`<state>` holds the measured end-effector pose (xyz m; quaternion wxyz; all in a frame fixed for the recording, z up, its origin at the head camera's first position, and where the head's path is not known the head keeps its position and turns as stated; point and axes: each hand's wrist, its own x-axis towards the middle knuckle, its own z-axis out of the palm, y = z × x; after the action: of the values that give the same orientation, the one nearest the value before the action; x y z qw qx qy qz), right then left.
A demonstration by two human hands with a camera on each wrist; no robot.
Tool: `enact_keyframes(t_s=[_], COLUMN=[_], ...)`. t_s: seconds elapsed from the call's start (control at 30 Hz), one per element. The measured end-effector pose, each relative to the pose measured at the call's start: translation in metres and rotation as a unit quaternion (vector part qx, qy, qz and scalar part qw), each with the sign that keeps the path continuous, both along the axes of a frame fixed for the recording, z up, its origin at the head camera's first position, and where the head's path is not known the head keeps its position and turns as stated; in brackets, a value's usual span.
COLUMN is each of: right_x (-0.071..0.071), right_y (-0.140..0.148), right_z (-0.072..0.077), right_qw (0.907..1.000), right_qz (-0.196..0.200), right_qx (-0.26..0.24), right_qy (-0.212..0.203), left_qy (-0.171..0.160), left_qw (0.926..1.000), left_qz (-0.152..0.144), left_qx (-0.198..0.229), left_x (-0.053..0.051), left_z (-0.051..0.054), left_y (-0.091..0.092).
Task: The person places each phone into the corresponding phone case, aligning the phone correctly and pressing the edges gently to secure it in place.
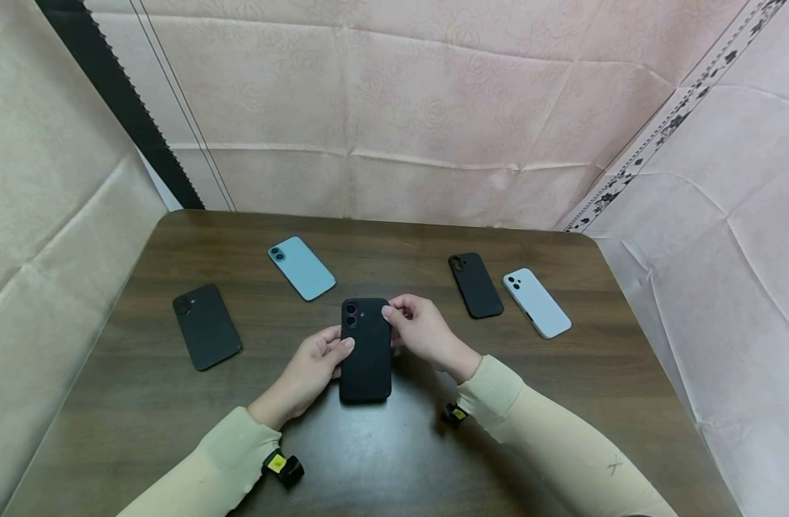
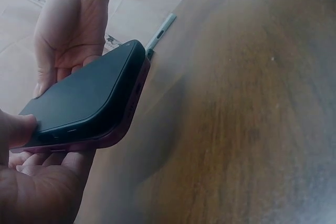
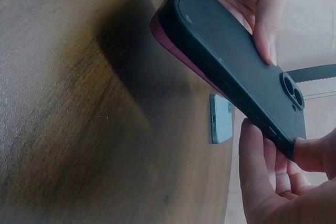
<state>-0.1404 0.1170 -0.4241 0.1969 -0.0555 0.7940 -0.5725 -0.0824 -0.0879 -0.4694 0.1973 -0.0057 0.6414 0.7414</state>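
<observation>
Both hands hold a phone (image 3: 169, 45) with a pinkish-purple edge, its back covered by a black phone case (image 1: 366, 359). At the end away from the camera cutouts, the phone's edge sticks out below the case rim; toward the cutouts the case covers more of the side. My left hand (image 1: 316, 362) grips the left long side, thumb on the case's back and fingers underneath. At the upper right corner, beside the camera end, my right hand (image 1: 426, 330) pinches the case and phone between thumb and fingers. The phone's screen faces down, out of sight.
On the brown wooden table (image 1: 142, 431) lie a dark phone or case (image 1: 208, 328) at left, a light blue one (image 1: 302, 269) farther back, a black case (image 1: 476, 287) and a pale blue phone (image 1: 538, 304) at right. Pale cloth (image 1: 433, 108) hangs behind the table.
</observation>
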Motion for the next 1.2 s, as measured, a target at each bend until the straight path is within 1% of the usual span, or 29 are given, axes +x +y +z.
enact_keyframes(t_s=[0.1,0.23,0.37,0.43,0.6,0.7,0.87,0.97,1.07,1.2], right_x=[0.0,0.0,0.001,0.001,0.002,0.003,0.004,0.004,0.004,0.004], right_y=[0.0,0.0,0.0,0.0,-0.001,-0.001,-0.003,-0.003,-0.003,-0.003], right_z=[0.0,0.001,0.003,0.004,0.005,0.004,0.002,0.001,-0.001,-0.001], right_qw=[1.0,1.0,1.0,0.9999,0.9998,0.9996,0.999,0.9989,0.999,0.999], right_qz=[0.0,0.0,0.001,0.002,0.008,0.019,0.026,0.024,0.026,0.031], right_qx=[0.001,0.003,0.005,0.003,-0.006,-0.014,-0.025,-0.025,-0.023,-0.019], right_qy=[0.001,-0.003,-0.008,-0.011,-0.019,-0.018,-0.027,-0.03,-0.03,-0.027], left_qy=[0.0,-0.007,-0.01,-0.006,0.012,0.019,0.018,0.021,0.025,0.027], left_qw=[1.0,0.9999,0.9995,0.9994,0.9991,0.9985,0.996,0.9947,0.9944,0.9951], left_qz=[-0.001,0.008,0.015,0.02,0.039,0.05,0.072,0.079,0.081,0.08], left_qx=[0.003,0.009,0.027,0.028,0.009,-0.008,-0.049,-0.063,-0.063,-0.051], left_x=[0.0,0.0,-0.001,-0.003,-0.008,-0.012,-0.014,-0.014,-0.013,-0.012], left_z=[-0.001,-0.001,0.001,0.003,0.007,0.009,0.01,0.01,0.01,0.009], left_y=[0.0,0.0,0.001,0.0,-0.004,-0.005,-0.005,-0.005,-0.004,-0.004])
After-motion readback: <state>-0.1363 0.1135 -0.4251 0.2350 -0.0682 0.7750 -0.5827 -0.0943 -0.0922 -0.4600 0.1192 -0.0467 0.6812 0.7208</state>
